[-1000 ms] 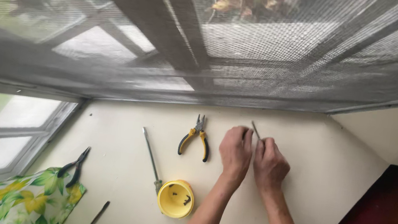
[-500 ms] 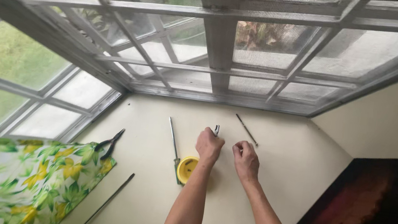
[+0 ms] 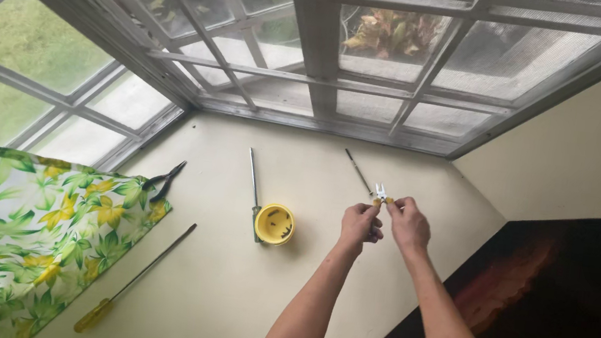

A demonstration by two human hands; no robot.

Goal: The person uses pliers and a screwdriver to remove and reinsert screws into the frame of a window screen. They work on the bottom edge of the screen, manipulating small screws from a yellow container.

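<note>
Both my hands are raised together over the cream window sill. My left hand and my right hand each grip a yellow handle of small pliers, whose metal jaws point up between my fingers. A thin metal rod lies on the sill just beyond the jaws. A round yellow container sits to the left of my left hand.
A grey-shafted tool lies beside the yellow container. Black pliers and a long screwdriver with a yellow handle lie near a leaf-patterned cloth at left. Window frames bound the sill; a dark surface lies at right.
My hands left the thin rod on the sill. The left hand reached for the yellow-handled pliers, which are now lifted off the sill and held by both hands. The view has tilted down.
</note>
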